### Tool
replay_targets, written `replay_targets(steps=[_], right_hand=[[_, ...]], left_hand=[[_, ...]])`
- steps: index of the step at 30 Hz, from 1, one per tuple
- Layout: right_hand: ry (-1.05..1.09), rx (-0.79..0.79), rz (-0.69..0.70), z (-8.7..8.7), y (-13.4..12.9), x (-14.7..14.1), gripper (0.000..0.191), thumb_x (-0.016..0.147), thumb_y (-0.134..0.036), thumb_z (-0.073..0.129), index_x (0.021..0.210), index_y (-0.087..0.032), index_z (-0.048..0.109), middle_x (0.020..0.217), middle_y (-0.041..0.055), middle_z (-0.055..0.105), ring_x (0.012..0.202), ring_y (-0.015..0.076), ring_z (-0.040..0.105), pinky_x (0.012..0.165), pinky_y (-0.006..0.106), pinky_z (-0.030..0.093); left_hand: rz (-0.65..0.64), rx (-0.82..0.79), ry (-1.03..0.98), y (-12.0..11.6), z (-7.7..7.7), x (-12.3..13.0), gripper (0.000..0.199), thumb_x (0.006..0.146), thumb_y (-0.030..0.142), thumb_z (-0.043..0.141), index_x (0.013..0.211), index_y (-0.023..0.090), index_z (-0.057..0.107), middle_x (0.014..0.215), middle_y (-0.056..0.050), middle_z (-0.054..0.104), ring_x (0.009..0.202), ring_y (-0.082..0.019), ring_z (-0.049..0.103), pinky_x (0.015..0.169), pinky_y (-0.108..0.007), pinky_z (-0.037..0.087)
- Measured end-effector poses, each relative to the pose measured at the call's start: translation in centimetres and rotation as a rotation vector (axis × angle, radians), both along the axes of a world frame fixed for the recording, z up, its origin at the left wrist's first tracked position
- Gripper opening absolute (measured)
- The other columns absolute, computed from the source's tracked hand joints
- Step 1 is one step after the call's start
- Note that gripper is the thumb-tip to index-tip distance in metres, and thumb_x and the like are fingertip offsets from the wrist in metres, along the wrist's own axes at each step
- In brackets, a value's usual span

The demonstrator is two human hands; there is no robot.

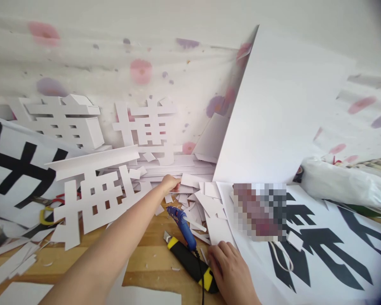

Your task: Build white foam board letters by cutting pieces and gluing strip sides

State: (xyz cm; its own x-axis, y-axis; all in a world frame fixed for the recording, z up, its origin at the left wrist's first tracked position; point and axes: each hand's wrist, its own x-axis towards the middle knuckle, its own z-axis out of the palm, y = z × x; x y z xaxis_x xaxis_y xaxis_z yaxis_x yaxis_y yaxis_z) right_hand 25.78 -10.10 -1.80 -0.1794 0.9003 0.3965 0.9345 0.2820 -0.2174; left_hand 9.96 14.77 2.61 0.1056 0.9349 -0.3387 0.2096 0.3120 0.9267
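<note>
My left hand [171, 183] reaches forward to the pile of white board scraps [190, 181]; its fingers are closed at the edge of a piece, and what they grip is too small to make out. My right hand [228, 264] rests low on the table with curled fingers, beside the end of a black and yellow utility knife [189, 260]; whether it holds anything is hidden. Between the hands lies a blue glue gun [184, 228] with its cord running over the knife. A white cut-out character [95, 197] leans to the left of my left forearm.
Two more white cut-out characters [147, 127] stand against the flowered wall covering. A large white board [273, 106] leans at the right. Printed sheets with black shapes [330, 250] lie at right. Scissors with yellow handles [47, 215] are at left, among paper strips. A plastic-wrapped bundle [346, 180] sits at far right.
</note>
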Motion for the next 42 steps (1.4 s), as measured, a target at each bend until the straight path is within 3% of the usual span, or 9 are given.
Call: replay_targets(steps=[7, 12, 16, 21, 25, 28, 33, 37, 42], right_hand=[[-0.003, 0.031, -0.019, 0.3, 0.0, -0.3, 0.015, 0.085, -0.014, 0.044, 0.076, -0.023, 0.052, 0.071, 0.0013, 0.055, 0.065, 0.0178, 0.052, 0.060, 0.029, 0.039], [-0.005, 0.035, -0.078, 0.2, -0.1, -0.4, 0.015, 0.085, -0.014, 0.043, 0.076, -0.023, 0.052, 0.073, 0.0026, 0.055, 0.066, 0.0185, 0.053, 0.061, 0.030, 0.040], [-0.003, 0.011, -0.095, 0.4, -0.1, -0.5, 0.016, 0.084, -0.013, 0.043, 0.076, -0.023, 0.053, 0.072, 0.0029, 0.055, 0.066, 0.0188, 0.052, 0.061, 0.030, 0.039], [0.003, -0.001, -0.076, 0.3, -0.1, -0.4, 0.016, 0.084, -0.013, 0.044, 0.076, -0.023, 0.053, 0.072, 0.0030, 0.055, 0.067, 0.0190, 0.051, 0.061, 0.030, 0.039], [-0.009, -0.004, -0.068, 0.0, -0.1, -0.2, 0.015, 0.083, -0.012, 0.044, 0.077, -0.022, 0.053, 0.073, 0.0033, 0.055, 0.067, 0.0196, 0.051, 0.061, 0.031, 0.039], [-0.018, -0.002, -0.067, -0.2, -0.1, -0.2, 0.016, 0.084, -0.013, 0.043, 0.078, -0.022, 0.054, 0.074, 0.0036, 0.056, 0.067, 0.0197, 0.052, 0.062, 0.031, 0.040], [-0.020, 0.000, -0.064, -0.2, -0.1, -0.2, 0.016, 0.085, -0.013, 0.044, 0.077, -0.023, 0.054, 0.074, 0.0032, 0.056, 0.067, 0.0194, 0.052, 0.062, 0.031, 0.040], [-0.021, 0.002, -0.055, -0.1, -0.2, -0.1, 0.016, 0.085, -0.015, 0.043, 0.078, -0.023, 0.055, 0.074, 0.0036, 0.056, 0.068, 0.0202, 0.052, 0.062, 0.032, 0.040], [0.018, 0.017, -0.050, -0.1, -0.3, -0.1, 0.019, 0.086, -0.017, 0.042, 0.074, -0.023, 0.055, 0.072, 0.0025, 0.056, 0.067, 0.0195, 0.053, 0.063, 0.032, 0.041]], left_hand=[[-0.053, -0.037, 0.162, 1.3, 0.7, 0.6, 0.031, 0.084, 0.034, 0.053, 0.108, 0.015, 0.054, 0.105, -0.007, 0.058, 0.088, -0.016, 0.058, 0.074, -0.035, 0.051], [-0.022, -0.018, 0.253, 1.2, 1.9, -1.4, 0.028, 0.083, 0.034, 0.054, 0.102, 0.013, 0.057, 0.099, -0.005, 0.060, 0.084, -0.015, 0.059, 0.072, -0.033, 0.051], [0.043, 0.024, 0.270, 0.8, 3.2, -4.8, 0.019, 0.081, 0.031, 0.057, 0.085, 0.012, 0.059, 0.077, 0.000, 0.059, 0.065, -0.009, 0.056, 0.060, -0.025, 0.049], [0.182, 0.105, 0.191, 0.3, 5.4, -10.0, 0.019, 0.065, 0.024, 0.072, 0.064, 0.012, 0.057, 0.045, 0.006, 0.047, 0.044, -0.008, 0.046, 0.054, -0.025, 0.047], [0.232, 0.170, 0.129, -0.3, 8.0, -14.3, 0.023, 0.056, 0.024, 0.077, 0.065, 0.011, 0.060, 0.060, -0.002, 0.062, 0.060, -0.013, 0.059, 0.072, -0.030, 0.051], [0.283, 0.207, 0.103, -1.2, 10.0, -17.6, 0.029, 0.053, 0.026, 0.080, 0.068, 0.012, 0.060, 0.068, -0.004, 0.067, 0.069, -0.016, 0.063, 0.088, -0.035, 0.047], [0.380, 0.290, 0.050, -3.5, 12.6, -23.2, 0.019, 0.066, 0.022, 0.072, 0.074, 0.013, 0.058, 0.073, -0.003, 0.069, 0.075, -0.015, 0.065, 0.098, -0.038, 0.042], [0.514, 0.394, 0.018, -5.6, 13.3, -26.5, 0.012, 0.075, 0.018, 0.064, 0.070, 0.015, 0.053, 0.067, 0.000, 0.066, 0.072, -0.011, 0.065, 0.097, -0.038, 0.043], [0.588, 0.462, -0.055, -8.4, 12.9, -28.0, 0.016, 0.075, 0.019, 0.064, 0.065, 0.016, 0.052, 0.068, 0.002, 0.066, 0.071, -0.011, 0.064, 0.095, -0.036, 0.045]])
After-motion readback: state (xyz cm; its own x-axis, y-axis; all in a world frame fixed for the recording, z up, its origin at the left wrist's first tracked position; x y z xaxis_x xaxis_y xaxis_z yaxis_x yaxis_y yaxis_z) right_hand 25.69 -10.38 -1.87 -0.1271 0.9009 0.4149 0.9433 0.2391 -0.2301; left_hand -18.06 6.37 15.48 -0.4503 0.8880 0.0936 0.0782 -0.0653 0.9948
